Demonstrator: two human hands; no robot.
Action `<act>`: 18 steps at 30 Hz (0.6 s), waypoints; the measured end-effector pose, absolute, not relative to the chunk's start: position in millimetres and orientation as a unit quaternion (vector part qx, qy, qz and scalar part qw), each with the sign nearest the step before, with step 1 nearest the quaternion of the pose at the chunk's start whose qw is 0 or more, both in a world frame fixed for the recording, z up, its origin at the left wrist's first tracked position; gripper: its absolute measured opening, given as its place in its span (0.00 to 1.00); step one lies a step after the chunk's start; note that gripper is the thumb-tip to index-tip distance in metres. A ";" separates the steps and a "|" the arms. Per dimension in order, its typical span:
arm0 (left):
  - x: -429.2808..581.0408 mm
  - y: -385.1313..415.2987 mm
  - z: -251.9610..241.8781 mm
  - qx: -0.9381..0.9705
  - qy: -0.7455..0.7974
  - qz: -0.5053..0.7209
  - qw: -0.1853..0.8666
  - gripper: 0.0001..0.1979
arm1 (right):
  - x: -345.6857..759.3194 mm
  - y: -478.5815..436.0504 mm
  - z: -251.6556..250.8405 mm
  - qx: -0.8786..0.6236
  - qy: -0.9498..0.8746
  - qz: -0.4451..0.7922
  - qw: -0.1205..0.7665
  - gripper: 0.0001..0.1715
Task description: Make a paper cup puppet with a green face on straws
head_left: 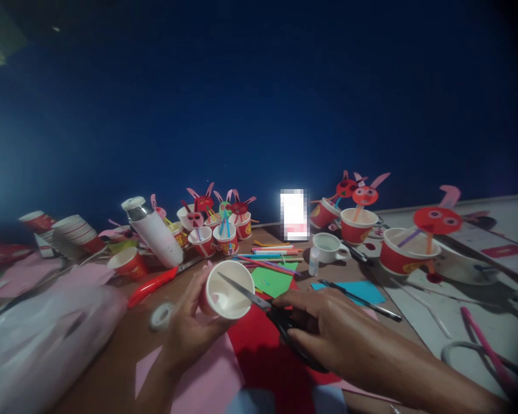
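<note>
My left hand [194,322] is wrapped round a paper cup [216,310], its white inside tilted toward me. In my right hand [315,322] is a pair of scissors [282,325] with black handles. The scissor blades reach over the cup's mouth, close together; whether they touch the inside of the cup I cannot tell. A small pale pink patch shows inside the cup. Below the hands lie red paper [259,345] and pink paper [202,379]. Green paper [274,280] lies just behind the cup.
Red cups with paper animal faces [202,204] stand at the back, more at right [365,195]. A white bottle [155,230], red-handled knife [153,286], tape roll [161,316], stacked cups [77,233], white mug [326,248], pen [362,302] and plastic bag [60,345] surround the work area.
</note>
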State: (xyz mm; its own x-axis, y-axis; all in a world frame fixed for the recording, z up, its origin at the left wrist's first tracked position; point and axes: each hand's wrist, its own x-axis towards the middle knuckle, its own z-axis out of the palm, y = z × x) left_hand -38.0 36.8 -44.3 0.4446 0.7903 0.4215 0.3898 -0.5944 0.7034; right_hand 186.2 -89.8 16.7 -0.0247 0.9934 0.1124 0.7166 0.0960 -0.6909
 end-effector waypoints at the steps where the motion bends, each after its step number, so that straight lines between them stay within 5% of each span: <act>1: -37.8 36.3 -44.4 0.806 0.369 0.378 0.267 0.37 | 186.3 -90.1 18.2 -0.632 -0.676 0.233 0.299 0.17; 18: -36.2 36.5 -46.8 0.794 0.384 0.382 0.277 0.36 | 181.7 -83.6 7.4 -0.615 -0.652 0.292 0.335 0.11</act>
